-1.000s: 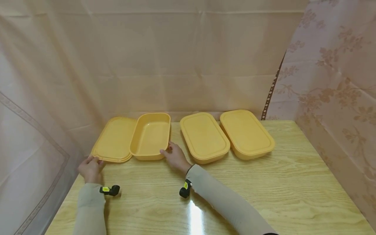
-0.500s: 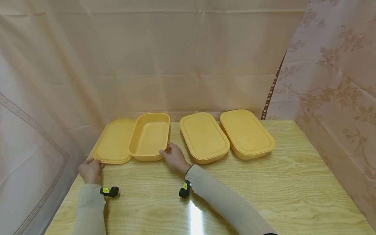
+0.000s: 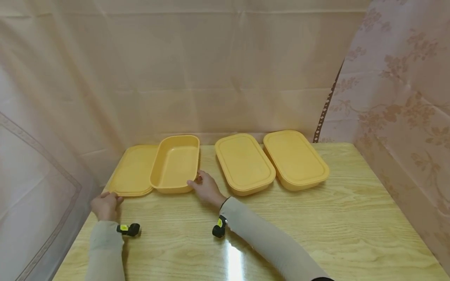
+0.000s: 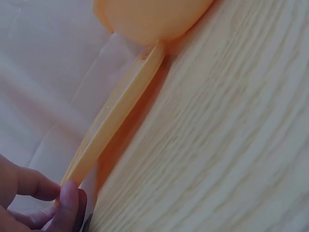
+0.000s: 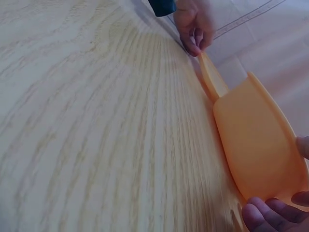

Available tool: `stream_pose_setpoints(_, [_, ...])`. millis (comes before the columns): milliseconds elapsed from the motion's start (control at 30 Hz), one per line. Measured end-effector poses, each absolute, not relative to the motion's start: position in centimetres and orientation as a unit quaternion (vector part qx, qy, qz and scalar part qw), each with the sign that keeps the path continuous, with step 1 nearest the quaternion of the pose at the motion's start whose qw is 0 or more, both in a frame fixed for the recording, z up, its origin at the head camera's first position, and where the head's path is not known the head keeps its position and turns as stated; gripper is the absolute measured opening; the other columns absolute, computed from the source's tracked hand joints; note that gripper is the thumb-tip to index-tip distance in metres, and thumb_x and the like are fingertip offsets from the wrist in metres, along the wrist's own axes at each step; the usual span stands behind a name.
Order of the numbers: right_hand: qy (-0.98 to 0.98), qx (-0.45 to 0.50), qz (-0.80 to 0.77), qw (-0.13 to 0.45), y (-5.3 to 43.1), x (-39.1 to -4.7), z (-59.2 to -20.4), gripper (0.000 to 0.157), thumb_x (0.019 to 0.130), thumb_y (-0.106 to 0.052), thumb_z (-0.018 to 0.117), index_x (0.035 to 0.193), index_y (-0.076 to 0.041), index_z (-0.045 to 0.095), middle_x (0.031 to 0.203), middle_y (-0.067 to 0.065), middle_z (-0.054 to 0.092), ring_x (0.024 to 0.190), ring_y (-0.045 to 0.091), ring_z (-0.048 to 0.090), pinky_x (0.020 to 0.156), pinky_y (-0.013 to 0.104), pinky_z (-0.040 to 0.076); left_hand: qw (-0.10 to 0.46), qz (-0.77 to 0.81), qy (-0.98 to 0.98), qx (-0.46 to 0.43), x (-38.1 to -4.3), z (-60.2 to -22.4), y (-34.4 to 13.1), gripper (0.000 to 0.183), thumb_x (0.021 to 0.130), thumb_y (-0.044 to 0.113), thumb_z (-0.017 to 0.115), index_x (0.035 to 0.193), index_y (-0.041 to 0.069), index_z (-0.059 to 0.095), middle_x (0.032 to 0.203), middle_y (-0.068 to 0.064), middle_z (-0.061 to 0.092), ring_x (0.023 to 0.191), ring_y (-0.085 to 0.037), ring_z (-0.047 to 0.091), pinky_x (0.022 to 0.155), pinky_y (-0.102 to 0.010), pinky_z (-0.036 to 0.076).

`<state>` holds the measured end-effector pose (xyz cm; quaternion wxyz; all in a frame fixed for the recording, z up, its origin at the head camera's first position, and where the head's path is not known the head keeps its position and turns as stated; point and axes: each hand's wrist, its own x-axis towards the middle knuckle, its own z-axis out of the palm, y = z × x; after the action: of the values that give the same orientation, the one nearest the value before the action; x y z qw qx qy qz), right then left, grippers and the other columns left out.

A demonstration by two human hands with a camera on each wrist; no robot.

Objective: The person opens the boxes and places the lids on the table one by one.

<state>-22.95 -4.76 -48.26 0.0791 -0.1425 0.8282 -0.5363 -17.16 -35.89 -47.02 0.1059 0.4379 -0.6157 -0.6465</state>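
In the head view, my left hand (image 3: 105, 205) pinches the near left corner of a flat yellow lid (image 3: 131, 171). The left wrist view shows the thumb and a finger on the lid's edge (image 4: 113, 118), which is slightly raised off the table at this end. Beside it stands an uncovered rectangular yellow food container (image 3: 175, 168), its left side overlapping the lid's right edge. My right hand (image 3: 208, 190) grips that container at its near right corner, thumb near the rim. In the right wrist view, fingertips (image 5: 255, 216) lie low against the container wall (image 5: 258, 140).
Two more yellow containers, one in the middle (image 3: 245, 164) and one at the right (image 3: 296, 160), stand with lids on along the table's far edge. The wooden table (image 3: 316, 230) runs up to a beige curtain (image 3: 225, 70). A flowered cloth (image 3: 404, 117) hangs at the right.
The uncovered container and my right hand have slid slightly left. The lid has also shifted left with my left hand and looks a little lower. The two covered containers have not moved.
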Motion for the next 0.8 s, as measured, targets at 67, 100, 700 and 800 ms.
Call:
stream_pose_setpoints(67, [0.827,-0.143,-0.538,0.079,-4.88,-22.91,-48.28,0.047,0.095,-0.031,0.064,0.133,-0.006,0.055,0.104,0.011,0.062,0.093,0.018,0.058,0.079,0.029,0.049,0.106,-0.646,-0.62,0.434,-17.04,-46.96,-35.98,0.063,0.092,-0.001,0.047,0.152,0.001,0.026,0.155,-0.017,0.026,0.065,0.006,0.056,0.071,-0.01,0.053])
stream_pose_setpoints(100, [0.827,-0.143,-0.538,0.08,-4.93,-22.89,-48.27,0.048,0.095,-0.031,0.064,0.134,-0.006,0.054,0.104,0.011,0.062,0.092,0.017,0.058,0.078,0.028,0.049,0.105,-0.645,-0.622,0.432,-16.99,-46.94,-36.02,0.063,0.093,-0.001,0.047,0.152,0.001,0.026,0.156,-0.018,0.025,0.065,0.007,0.056,0.071,-0.01,0.053])
stream_pose_setpoints(700, [0.836,-0.134,-0.524,0.09,-5.02,-22.52,-47.97,0.059,0.094,-0.032,0.065,0.14,-0.001,0.047,0.103,0.01,0.061,0.093,0.019,0.057,0.079,0.029,0.049,0.086,-0.541,-0.741,0.388,-16.78,-47.24,-36.2,0.055,0.088,-0.004,0.047,0.141,-0.014,0.037,0.136,-0.03,0.044,0.069,-0.007,0.052,0.05,-0.013,0.044])
stream_pose_setpoints(800, [0.839,-0.13,-0.52,0.095,-4.92,-22.44,-48.03,0.061,0.094,-0.033,0.065,0.141,0.0,0.046,0.105,0.011,0.062,0.098,0.021,0.06,0.082,0.029,0.051,0.092,-0.526,-0.752,0.387,-16.69,-47.29,-36.08,0.036,0.086,-0.005,0.049,0.12,-0.016,0.055,0.106,-0.024,0.057,0.072,-0.015,0.051,0.048,-0.017,0.044])
